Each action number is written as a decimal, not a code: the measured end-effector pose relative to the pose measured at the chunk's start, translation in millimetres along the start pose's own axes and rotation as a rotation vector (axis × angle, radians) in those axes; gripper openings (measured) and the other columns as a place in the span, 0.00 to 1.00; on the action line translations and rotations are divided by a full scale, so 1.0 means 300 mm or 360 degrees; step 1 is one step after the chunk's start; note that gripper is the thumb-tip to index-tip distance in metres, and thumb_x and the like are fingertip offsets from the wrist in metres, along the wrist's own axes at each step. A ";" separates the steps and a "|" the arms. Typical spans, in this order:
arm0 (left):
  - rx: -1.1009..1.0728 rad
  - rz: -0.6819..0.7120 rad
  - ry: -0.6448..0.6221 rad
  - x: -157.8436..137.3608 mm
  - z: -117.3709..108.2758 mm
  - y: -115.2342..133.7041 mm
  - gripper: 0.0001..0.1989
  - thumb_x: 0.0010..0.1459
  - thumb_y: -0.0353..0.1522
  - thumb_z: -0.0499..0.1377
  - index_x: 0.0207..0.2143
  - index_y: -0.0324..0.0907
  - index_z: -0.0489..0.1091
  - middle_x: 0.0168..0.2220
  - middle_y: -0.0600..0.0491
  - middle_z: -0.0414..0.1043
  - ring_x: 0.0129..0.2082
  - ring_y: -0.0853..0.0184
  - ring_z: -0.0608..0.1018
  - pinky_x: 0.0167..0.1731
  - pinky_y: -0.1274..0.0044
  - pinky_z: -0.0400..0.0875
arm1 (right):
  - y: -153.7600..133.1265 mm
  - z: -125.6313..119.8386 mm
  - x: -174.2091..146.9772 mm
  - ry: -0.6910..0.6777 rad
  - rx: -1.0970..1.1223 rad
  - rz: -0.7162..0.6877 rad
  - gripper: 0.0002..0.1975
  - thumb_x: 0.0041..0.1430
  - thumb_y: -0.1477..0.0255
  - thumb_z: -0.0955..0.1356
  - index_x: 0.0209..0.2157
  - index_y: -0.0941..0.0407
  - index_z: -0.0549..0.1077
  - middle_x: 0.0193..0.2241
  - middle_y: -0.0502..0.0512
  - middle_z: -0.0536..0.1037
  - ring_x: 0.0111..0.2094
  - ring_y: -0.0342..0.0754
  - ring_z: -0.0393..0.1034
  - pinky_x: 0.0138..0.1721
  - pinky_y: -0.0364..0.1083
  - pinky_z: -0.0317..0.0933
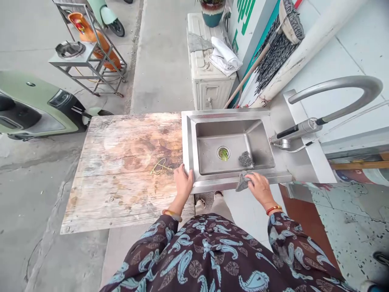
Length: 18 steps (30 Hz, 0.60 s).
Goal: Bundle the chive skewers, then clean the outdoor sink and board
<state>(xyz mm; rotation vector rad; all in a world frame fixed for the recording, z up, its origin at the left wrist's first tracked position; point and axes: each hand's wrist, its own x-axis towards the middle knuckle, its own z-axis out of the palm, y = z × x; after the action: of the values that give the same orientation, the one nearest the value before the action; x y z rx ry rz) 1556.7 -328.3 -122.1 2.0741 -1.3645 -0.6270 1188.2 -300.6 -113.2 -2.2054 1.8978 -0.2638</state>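
My left hand (183,181) rests against the left front corner of the steel sink (187,146), thumb and fingers apart. On the front rim, my right hand (258,187) has its fingers closed on a grey cloth (242,181). Inside the basin lies a steel wool scourer (244,159), near the front right. Green leafy scraps (224,154) sit in the drain. A thin yellowish tie (160,166) lies on the wooden board (121,162), just left of my left hand.
A curved faucet (337,85) rises at the sink's right. Behind the sink are a mop (270,61) and a white cabinet (212,81) with white cloth (225,56) on it. At left stand a scooter (36,105), a burner stand (73,61) and an orange gas cylinder (105,48).
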 end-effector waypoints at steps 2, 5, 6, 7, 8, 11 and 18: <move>-0.0013 -0.0026 -0.0004 0.008 0.010 -0.010 0.25 0.59 0.36 0.56 0.58 0.38 0.62 0.47 0.41 0.66 0.53 0.52 0.68 0.56 0.58 0.64 | 0.197 -0.059 0.006 0.0145 -0.0148 0.0195 0.16 0.62 0.74 0.60 0.44 0.53 0.77 0.43 0.60 0.78 0.47 0.55 0.69 0.53 0.56 0.59; 0.0043 -0.0085 -0.0021 0.027 0.036 -0.014 0.29 0.59 0.38 0.56 0.60 0.36 0.60 0.49 0.40 0.66 0.55 0.51 0.68 0.57 0.58 0.63 | 0.350 -0.116 0.075 0.0427 -0.0155 0.0412 0.17 0.61 0.75 0.58 0.43 0.56 0.77 0.45 0.62 0.78 0.50 0.55 0.68 0.54 0.55 0.60; 0.0094 -0.0110 -0.0022 0.036 0.048 -0.009 0.30 0.59 0.39 0.56 0.61 0.35 0.59 0.49 0.39 0.66 0.56 0.49 0.68 0.57 0.57 0.62 | 0.346 -0.117 0.103 0.0430 -0.0113 0.0412 0.18 0.61 0.75 0.58 0.43 0.56 0.77 0.48 0.63 0.77 0.51 0.55 0.67 0.55 0.55 0.60; 0.0154 -0.0131 -0.0019 0.045 0.060 -0.001 0.30 0.59 0.40 0.55 0.61 0.34 0.59 0.50 0.38 0.67 0.56 0.48 0.67 0.57 0.56 0.61 | 0.312 -0.107 0.131 0.0346 -0.0063 0.0373 0.17 0.61 0.76 0.58 0.41 0.56 0.77 0.48 0.62 0.77 0.51 0.55 0.67 0.55 0.55 0.60; 0.0217 -0.0148 -0.0011 0.055 0.072 0.010 0.31 0.59 0.41 0.55 0.61 0.33 0.59 0.50 0.37 0.67 0.57 0.47 0.67 0.57 0.55 0.61 | 0.252 -0.087 0.157 0.0246 -0.0023 0.0345 0.16 0.61 0.76 0.59 0.40 0.55 0.77 0.47 0.61 0.77 0.51 0.55 0.66 0.56 0.56 0.58; 0.0412 -0.0171 0.0017 0.078 0.100 0.058 0.33 0.60 0.42 0.53 0.61 0.29 0.58 0.51 0.34 0.67 0.56 0.44 0.68 0.57 0.54 0.61 | -0.041 0.009 0.219 -0.0045 0.0162 0.0169 0.13 0.64 0.76 0.62 0.40 0.53 0.78 0.41 0.58 0.79 0.48 0.55 0.68 0.55 0.58 0.58; 0.0781 -0.0233 0.0026 0.088 0.111 0.166 0.36 0.59 0.46 0.49 0.58 0.24 0.59 0.49 0.30 0.69 0.51 0.41 0.72 0.53 0.55 0.65 | -0.439 0.024 0.277 -0.0399 0.1366 0.0032 0.13 0.68 0.74 0.60 0.45 0.51 0.75 0.38 0.49 0.81 0.39 0.45 0.74 0.43 0.43 0.66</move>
<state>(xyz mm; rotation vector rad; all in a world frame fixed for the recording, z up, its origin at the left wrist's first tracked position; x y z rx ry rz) 1511.7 -375.2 -114.1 2.5758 -1.4759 -0.3524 1327.7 -363.6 -83.8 -1.5441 1.3092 -0.6239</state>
